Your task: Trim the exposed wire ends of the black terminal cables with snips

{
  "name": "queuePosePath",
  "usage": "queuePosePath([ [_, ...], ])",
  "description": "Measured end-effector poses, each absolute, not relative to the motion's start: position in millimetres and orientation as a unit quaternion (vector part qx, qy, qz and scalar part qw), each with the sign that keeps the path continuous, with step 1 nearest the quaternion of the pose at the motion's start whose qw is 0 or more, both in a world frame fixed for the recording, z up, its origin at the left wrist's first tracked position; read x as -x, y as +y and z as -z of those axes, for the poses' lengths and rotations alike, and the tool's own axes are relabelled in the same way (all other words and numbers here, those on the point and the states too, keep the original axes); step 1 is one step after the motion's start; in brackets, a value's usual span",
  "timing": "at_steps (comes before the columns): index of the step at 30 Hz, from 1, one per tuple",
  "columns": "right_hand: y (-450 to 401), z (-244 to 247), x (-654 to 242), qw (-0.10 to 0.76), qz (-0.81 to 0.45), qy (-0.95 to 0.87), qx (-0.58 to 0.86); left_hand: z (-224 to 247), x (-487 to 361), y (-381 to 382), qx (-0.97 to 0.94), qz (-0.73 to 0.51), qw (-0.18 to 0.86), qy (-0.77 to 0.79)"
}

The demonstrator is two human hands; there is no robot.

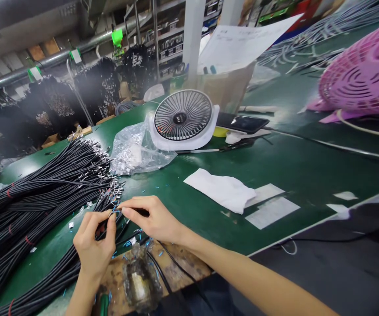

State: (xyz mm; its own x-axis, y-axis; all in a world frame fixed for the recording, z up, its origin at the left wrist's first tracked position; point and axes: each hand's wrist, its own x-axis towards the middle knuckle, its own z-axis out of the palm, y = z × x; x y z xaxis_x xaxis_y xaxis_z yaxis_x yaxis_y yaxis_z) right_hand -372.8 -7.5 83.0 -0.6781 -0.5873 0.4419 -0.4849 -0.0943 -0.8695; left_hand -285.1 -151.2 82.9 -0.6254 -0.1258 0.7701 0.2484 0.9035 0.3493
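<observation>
My left hand (94, 239) is closed, its thumb and forefinger pinching a thin wire end. Close against it, my right hand (153, 219) pinches at the same small blue-ended wire (116, 211). The fingertips cover most of what they hold. Just beyond my fingers lie the stripped ends (112, 188) of many black cables (44, 193), bundled with red ties on the left. Under my hands is a stained wooden board (183, 261) carrying a lump of clear, yellowish material (141, 281). Small blue insulation bits are scattered around it.
A clear plastic bag of small parts (133, 151) lies beside a white desk fan (183, 116). Behind are a phone (242, 123) and a holder with paper. A folded white cloth (220, 188) lies right of my hands; a pink fan (363, 74) stands far right.
</observation>
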Motion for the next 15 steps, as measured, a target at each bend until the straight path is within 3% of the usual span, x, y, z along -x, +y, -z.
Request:
queuePosePath([
  [15,-12.3,-78.7,370.3,0.084,0.674,0.644,0.353,-79.5,284.2,-150.5,-0.010,0.222,0.462,-0.859],
])
